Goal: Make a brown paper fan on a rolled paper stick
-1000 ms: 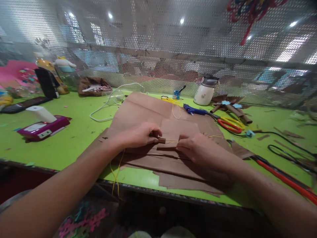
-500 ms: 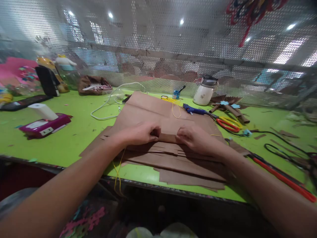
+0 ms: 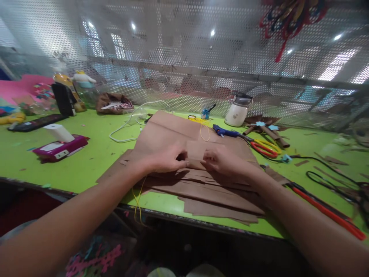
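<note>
Between my two hands runs a narrow folded strip of brown paper point(image 3: 196, 164). My left hand point(image 3: 168, 158) has its thumb and fingers closed on the strip's left end. At the right end my right hand point(image 3: 220, 158) pinches it with curled fingertips. Beneath both hands lies a pile of brown paper sheets point(image 3: 167, 129), creased and uneven at the edges. Thin yellow thread point(image 3: 137, 200) hangs from under my left forearm over the table edge. How the fingertips sit under the strip is hidden.
A blue glue gun point(image 3: 225, 131), scissors point(image 3: 263, 148) and a red-handled tool point(image 3: 325, 209) lie to the right. Behind stand a white bottle point(image 3: 235, 113) and a small blue jar point(image 3: 205, 113). A purple power strip point(image 3: 62, 148) sits left on the green table point(image 3: 95, 165).
The view has shifted slightly, so the table's things sit a little lower. My left thumb lies straighter along the strip, and my right hand has moved slightly left.
</note>
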The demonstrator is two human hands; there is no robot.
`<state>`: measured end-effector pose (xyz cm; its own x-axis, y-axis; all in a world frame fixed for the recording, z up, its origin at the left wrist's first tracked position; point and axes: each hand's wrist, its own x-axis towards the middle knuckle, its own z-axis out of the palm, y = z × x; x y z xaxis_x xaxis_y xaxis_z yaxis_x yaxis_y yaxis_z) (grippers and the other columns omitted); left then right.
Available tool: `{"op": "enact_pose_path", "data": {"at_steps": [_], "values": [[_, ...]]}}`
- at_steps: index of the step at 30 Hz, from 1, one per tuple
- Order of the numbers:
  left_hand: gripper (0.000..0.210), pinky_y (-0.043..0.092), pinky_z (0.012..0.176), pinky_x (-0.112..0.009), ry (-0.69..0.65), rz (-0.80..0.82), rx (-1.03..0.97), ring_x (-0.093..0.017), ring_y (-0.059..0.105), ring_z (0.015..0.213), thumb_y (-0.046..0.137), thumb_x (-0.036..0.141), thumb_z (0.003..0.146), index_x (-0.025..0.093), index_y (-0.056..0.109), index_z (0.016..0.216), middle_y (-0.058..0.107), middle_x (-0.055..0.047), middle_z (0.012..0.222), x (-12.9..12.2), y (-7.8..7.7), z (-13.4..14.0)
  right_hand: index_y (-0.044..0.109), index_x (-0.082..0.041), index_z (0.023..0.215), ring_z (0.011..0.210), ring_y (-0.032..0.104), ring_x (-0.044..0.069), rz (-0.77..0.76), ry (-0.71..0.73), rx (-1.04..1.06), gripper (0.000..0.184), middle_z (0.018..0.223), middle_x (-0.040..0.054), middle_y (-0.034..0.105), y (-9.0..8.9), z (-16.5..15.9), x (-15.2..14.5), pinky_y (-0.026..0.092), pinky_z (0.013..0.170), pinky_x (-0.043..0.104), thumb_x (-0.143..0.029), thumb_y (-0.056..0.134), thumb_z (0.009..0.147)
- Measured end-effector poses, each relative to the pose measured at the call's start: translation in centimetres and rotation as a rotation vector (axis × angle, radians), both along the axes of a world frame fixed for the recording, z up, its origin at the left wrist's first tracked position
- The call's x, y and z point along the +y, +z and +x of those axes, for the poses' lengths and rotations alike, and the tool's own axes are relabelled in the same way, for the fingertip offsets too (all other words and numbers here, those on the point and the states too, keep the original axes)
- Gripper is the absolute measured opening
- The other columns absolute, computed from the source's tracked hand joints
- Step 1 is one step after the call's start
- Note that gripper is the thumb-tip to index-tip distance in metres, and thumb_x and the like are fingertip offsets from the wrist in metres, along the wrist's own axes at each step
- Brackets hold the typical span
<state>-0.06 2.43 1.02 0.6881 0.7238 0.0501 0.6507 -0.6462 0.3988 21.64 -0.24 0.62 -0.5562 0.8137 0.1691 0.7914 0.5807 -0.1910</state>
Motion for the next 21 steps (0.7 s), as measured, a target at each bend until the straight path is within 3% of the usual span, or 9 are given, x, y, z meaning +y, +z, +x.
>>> {"op": "enact_pose_path", "data": {"at_steps": [5, 9, 15, 21], "values": [[0.021, 0.038, 0.065, -0.026, 0.046, 0.090, -0.013, -0.014, 0.050, 0.070, 0.043, 0.030, 0.084, 0.015, 0.056, 0.078, 0.058, -0.004, 0.076, -0.4, -0.7, 0.2, 0.063, -0.013, 0.074, 0.061, 0.047, 0.012, -0.040, 0.054, 0.062, 0.022, 0.070, 0.0045, 0.062, -0.4, 0.7, 0.9, 0.032, 0.056, 0.022, -0.025, 0.048, 0.083], [0.018, 0.040, 0.068, -0.026, 0.084, 0.064, -0.062, -0.015, 0.053, 0.074, 0.048, 0.030, 0.082, 0.015, 0.058, 0.081, 0.061, -0.004, 0.080, -0.5, -1.2, 0.1, 0.063, -0.013, 0.073, 0.060, 0.046, 0.012, -0.057, 0.082, 0.077, 0.022, 0.068, 0.0034, 0.060, -0.6, 0.9, 1.3, 0.032, 0.057, 0.023, -0.026, 0.048, 0.083], [0.029, 0.041, 0.066, -0.025, 0.088, 0.029, -0.193, -0.013, 0.052, 0.067, 0.049, 0.030, 0.082, 0.020, 0.051, 0.109, 0.058, 0.001, 0.074, -0.2, -2.3, -0.1, 0.062, -0.014, 0.075, 0.062, 0.046, 0.012, -0.117, 0.056, 0.121, 0.018, 0.069, 0.0021, 0.060, -1.1, 0.8, 1.4, 0.034, 0.059, 0.023, -0.024, 0.049, 0.082], [0.020, 0.040, 0.074, -0.025, -0.037, 0.089, -0.135, -0.014, 0.053, 0.079, 0.044, 0.027, 0.086, 0.019, 0.063, 0.089, 0.060, -0.003, 0.083, -0.2, -2.1, -0.2, 0.060, -0.013, 0.075, 0.061, 0.045, 0.011, -0.114, 0.035, 0.152, 0.013, 0.068, 0.0015, 0.058, -1.6, 0.7, 1.5, 0.034, 0.058, 0.022, -0.022, 0.052, 0.081]]}}
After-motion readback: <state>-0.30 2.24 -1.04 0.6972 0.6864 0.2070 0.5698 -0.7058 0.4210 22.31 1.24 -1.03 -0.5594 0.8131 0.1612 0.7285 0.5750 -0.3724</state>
